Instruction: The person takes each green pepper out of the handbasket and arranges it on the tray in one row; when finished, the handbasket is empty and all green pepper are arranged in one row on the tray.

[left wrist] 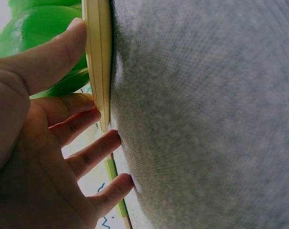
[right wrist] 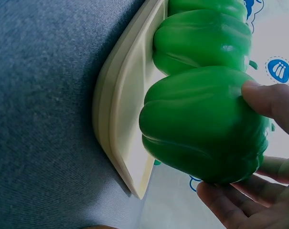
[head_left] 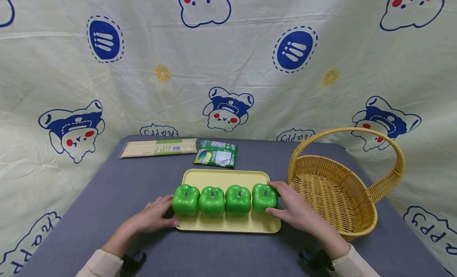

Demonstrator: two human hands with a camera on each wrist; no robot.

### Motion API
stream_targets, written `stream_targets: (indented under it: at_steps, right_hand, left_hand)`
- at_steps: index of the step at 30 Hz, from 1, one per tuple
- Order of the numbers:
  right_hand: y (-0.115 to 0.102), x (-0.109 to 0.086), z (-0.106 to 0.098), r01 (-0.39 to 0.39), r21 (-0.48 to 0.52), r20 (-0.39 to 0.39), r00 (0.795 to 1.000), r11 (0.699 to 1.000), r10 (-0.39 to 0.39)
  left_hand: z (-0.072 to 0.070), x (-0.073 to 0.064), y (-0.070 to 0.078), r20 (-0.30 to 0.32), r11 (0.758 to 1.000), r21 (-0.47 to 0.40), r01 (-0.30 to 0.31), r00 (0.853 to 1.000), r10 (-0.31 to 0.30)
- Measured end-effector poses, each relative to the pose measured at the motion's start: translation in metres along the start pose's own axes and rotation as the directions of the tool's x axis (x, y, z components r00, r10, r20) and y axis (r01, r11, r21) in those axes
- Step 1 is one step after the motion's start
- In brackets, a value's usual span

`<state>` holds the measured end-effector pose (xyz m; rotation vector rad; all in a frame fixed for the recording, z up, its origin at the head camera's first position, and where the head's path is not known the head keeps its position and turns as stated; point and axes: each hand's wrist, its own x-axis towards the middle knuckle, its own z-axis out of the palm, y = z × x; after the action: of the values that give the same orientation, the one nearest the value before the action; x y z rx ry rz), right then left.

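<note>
Several glossy green bell peppers (head_left: 212,201) stand in a row on a pale yellow rectangular tray (head_left: 228,225). At the right end, my right hand (head_left: 298,209) holds the last bell pepper (right wrist: 201,124) with its thumb on one side and fingers on the other. My left hand (head_left: 152,216) is at the tray's left end, beside the leftmost bell pepper (head_left: 186,200). In the left wrist view its thumb tip meets the tray rim (left wrist: 99,57), and the other fingers extend loosely along the tray edge and the cloth.
A wicker basket (head_left: 371,223) with a tall arched handle stands right of the tray, close behind my right forearm. Behind the tray lie a green packet (head_left: 216,154) and a long beige package (head_left: 158,147). Grey cloth (head_left: 228,255) covers the table; a printed curtain (head_left: 228,50) hangs behind.
</note>
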<state>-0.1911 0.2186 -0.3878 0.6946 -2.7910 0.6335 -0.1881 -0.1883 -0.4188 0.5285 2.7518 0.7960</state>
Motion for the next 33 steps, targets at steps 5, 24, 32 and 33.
stream_targets:
  at_steps: [5,24,32,33]
  right_hand:
    - [0.0001,0.0014,0.0016,-0.009,-0.016,0.011,1.0,1.0,0.009]
    - [-0.0009,0.0011,0.0021,-0.009,-0.052,0.027,1.0,0.999,0.01]
    - [-0.0007,0.0017,0.0031,0.007,-0.062,0.011,1.0,0.998,-0.006]
    - [-0.0007,0.0019,0.0034,0.01,-0.065,0.009,1.0,0.998,-0.01]
  left_hand:
    - [0.0003,0.0002,-0.0002,-0.007,1.0,0.009,-0.009,1.0,0.009]
    - [0.0002,0.0003,-0.0016,0.005,1.0,0.0,-0.011,1.0,0.011]
    - [0.0,-0.0001,-0.0009,-0.008,1.0,0.01,-0.017,1.0,0.017]
    - [0.0,-0.0002,-0.0008,-0.007,1.0,0.009,-0.017,1.0,0.017]
